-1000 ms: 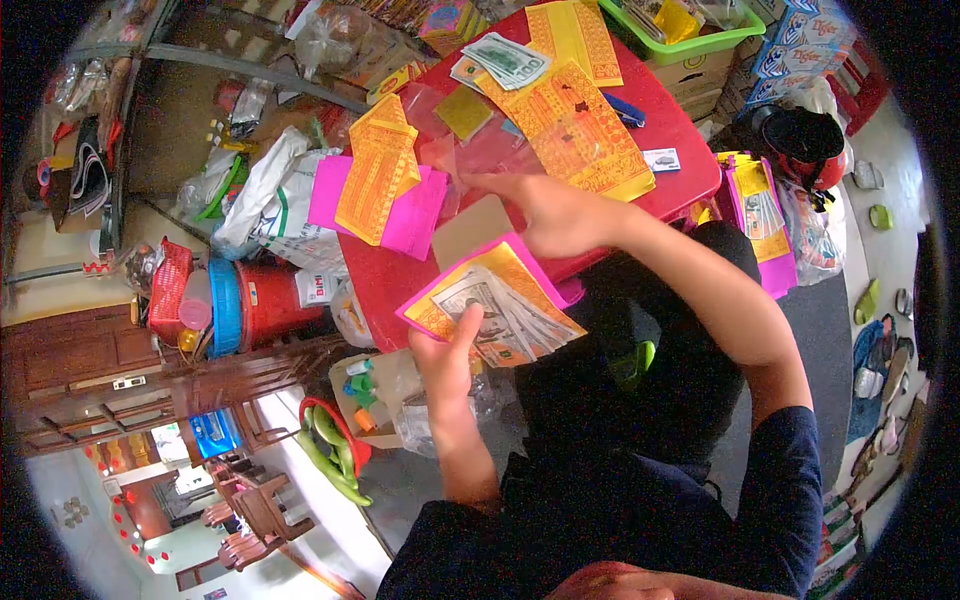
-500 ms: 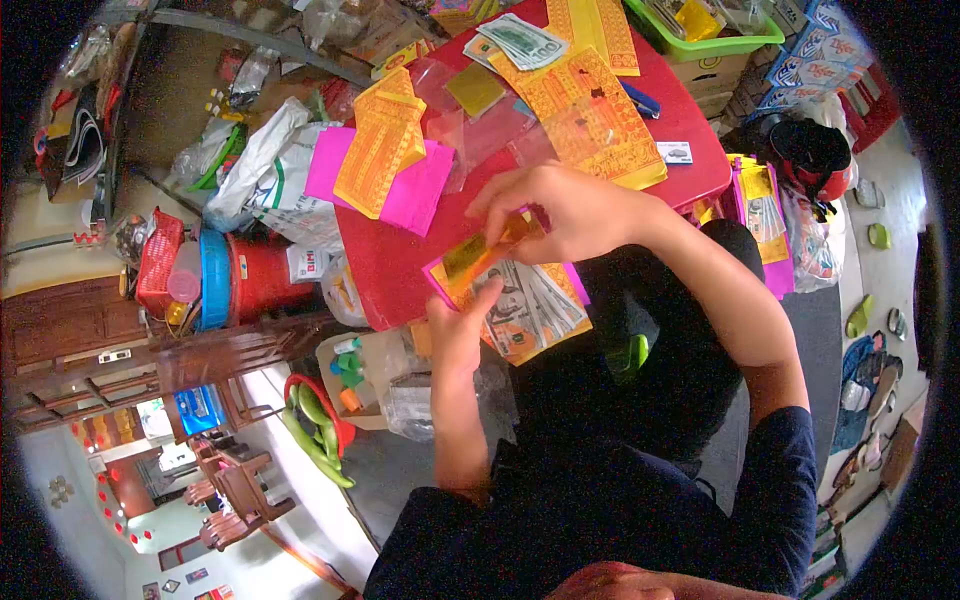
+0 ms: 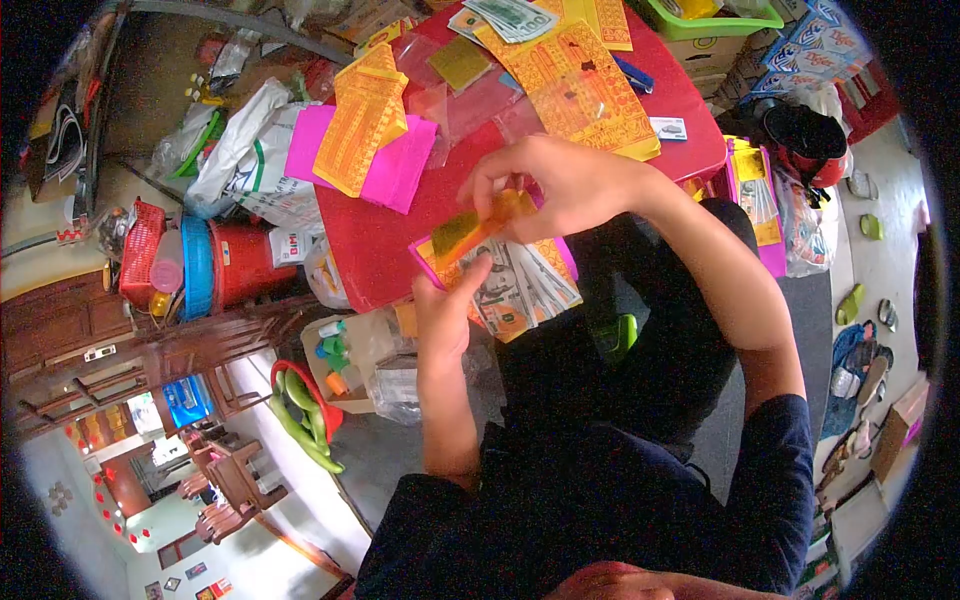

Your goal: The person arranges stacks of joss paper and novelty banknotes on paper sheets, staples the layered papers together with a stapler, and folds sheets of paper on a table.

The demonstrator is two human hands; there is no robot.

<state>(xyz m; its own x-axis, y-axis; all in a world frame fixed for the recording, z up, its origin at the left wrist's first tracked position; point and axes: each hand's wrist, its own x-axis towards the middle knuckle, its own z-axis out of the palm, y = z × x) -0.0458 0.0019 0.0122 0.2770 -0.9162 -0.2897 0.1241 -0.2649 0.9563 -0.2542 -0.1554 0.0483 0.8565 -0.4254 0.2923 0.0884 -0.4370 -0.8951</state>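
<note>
Both hands are on the pink-edged, yellow-patterned paper packet (image 3: 550,252), held at the near edge of the red, smooth-topped desk (image 3: 365,255). The left hand (image 3: 443,310) grips its lower left side, thumb pressed over a fan of flat, grey printed notes (image 3: 530,290). And here's the right hand (image 3: 575,185), fingers pinched together on a shiny gold-and-orange sheet (image 3: 458,237) at the packet's upper left.

Up at the far right, a bright green plastic tray (image 3: 720,25) carries something yellow (image 3: 697,8). Down left, an open cardboard box (image 3: 365,340) holds small green and orange plastic pieces (image 3: 337,383), and just beside it a round red bowl (image 3: 333,415) bears long, curved green vegetables (image 3: 300,420), some over the rim. Farther left stands a red tub (image 3: 245,265) near a red mesh basket (image 3: 143,245).

Over on the desk, folded orange patterned paper (image 3: 365,125) lies across flat magenta sheets (image 3: 400,180); to the right, a loose stack of green-grey notes (image 3: 510,18) overlaps broad orange printed sheets (image 3: 590,100), with a square of dull gold foil (image 3: 460,65) near them.
</note>
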